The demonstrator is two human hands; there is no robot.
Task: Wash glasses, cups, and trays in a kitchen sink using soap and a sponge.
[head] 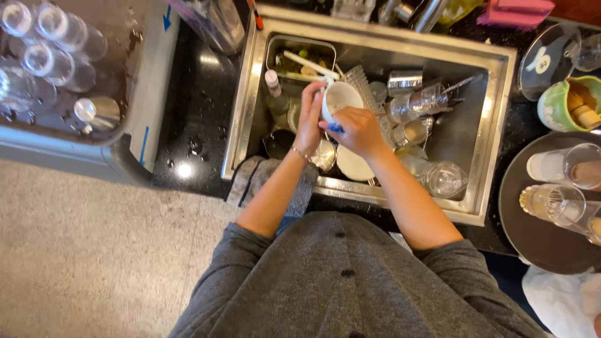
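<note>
While a white cup [341, 97] is held tilted over the steel sink [494, 125], it is being scrubbed with a blue sponge [335, 128], of which only an edge shows beneath the fingers. The left hand [310, 119] is seen closed around the cup's near side, fingers curled against its wall, a thin bracelet [299, 152] at the wrist. The right hand [358, 128] is pressed together over the sponge, pinching it against the cup's lower rim; how tightly cannot be told. By the look of things, the step would be done well if the cup were kept firmly braced above the sink and turned slowly, so that rim and inside are both reached and nothing is knocked below. Inside the sink, under and to the right of the cup, glasses [438, 178], metal cups [410, 133] and a white plate [354, 166] are piled. A grey cloth [263, 175] is draped over the sink's front edge. On the dark desk right of the sink, a round tray [538, 238] is loaded with glasses, and left of the sink a rack of upturned glasses [44, 44] is visible.
</note>
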